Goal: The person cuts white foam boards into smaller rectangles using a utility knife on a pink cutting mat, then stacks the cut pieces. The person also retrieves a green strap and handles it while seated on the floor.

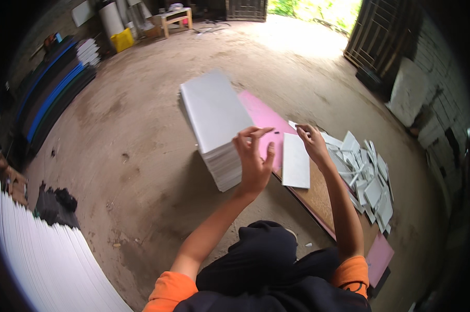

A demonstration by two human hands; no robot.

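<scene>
Left hand (254,162) is spread, can't tell if the right hand (312,141) is pinching anything, but I'd square that white sheet (296,162) up flat on the brown board (319,200) first.

To the right of the tall pale stack (214,112), a dark speck (276,132) was too small to identify. The left hand (255,161) covered part of the stack's near side. Right of the stack, the right hand (312,141) perhaps hid something in its fingers. Left of the stack, the lower edge cut off white sheets (53,260).
</scene>
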